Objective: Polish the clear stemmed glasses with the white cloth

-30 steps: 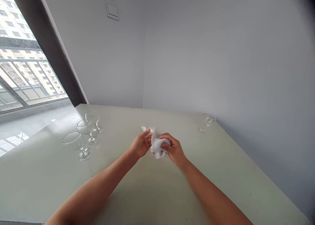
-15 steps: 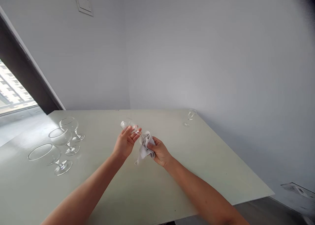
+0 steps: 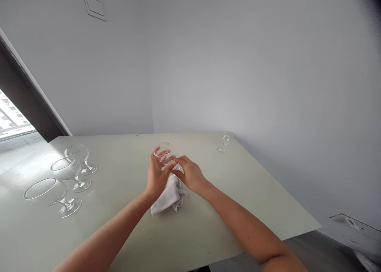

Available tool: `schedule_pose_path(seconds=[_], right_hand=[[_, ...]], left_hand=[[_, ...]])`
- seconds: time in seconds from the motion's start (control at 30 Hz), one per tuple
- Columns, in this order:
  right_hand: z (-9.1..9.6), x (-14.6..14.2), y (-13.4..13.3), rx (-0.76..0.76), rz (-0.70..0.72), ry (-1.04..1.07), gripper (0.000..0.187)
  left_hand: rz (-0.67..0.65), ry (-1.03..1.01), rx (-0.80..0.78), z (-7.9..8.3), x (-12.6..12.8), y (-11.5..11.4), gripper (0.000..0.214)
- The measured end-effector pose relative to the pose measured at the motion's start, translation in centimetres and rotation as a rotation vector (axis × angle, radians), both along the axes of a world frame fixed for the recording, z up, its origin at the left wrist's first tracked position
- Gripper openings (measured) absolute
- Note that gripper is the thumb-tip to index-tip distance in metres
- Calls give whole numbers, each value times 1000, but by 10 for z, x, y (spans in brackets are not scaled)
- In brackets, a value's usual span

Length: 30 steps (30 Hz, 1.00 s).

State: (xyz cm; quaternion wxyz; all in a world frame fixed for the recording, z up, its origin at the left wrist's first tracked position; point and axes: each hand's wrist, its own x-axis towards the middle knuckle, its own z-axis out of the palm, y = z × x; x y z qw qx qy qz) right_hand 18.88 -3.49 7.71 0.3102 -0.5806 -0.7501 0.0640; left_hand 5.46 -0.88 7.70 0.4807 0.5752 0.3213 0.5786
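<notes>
Both hands, left hand [image 3: 157,176] and right hand [image 3: 190,175], are pinching the glass [image 3: 163,152] between them; the cloth [image 3: 168,196] is lying directly below.

Grey walls [image 3: 253,66], pale table [image 3: 208,232] (window [image 3: 12,119] left).

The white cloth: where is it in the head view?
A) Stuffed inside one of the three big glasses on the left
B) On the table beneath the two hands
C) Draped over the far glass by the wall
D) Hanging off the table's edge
B: the white cloth lies crumpled on the table, below the left hand and right hand, which hold a small glass above it.
</notes>
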Motion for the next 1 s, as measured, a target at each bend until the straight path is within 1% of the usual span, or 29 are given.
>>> schedule_pose_path(seconds=[0.07,0.13,0.2,0.23,0.27,0.33,0.47,0.53,0.6,0.67,0.8,1.0], right_hand=[[-7,0,7,-29,-37,4,23],[-17,6,17,-49,-84,77,22],[-29,21,29,-72,-147,206,19],[-36,33,37,-84,-197,268,19],[-43,46,44,-95,-257,318,21],[-55,76,60,-100,-366,360,22],[-72,135,82,-97,-548,388,20],[-75,154,88,-94,-612,392,21],[-77,165,93,-91,-656,392,21],[-78,171,98,-90,-686,389,20],[-82,175,109,-96,-724,386,19],[-86,176,118,-111,-734,390,19]], left_hand=[[4,133,26,3,12,-3,62],[11,308,83,5,17,-3,68],[10,482,150,4,13,0,72],[8,553,174,0,9,1,72],[7,612,187,-5,2,1,70],[2,706,175,-21,-13,1,62],[27,842,81,-63,-43,-1,50],[37,870,43,-79,-51,-1,47],[44,877,17,-88,-55,0,44],[45,882,-1,-90,-55,0,42],[28,895,-26,-87,-54,1,42],[8,861,-53,-86,-54,3,40]])
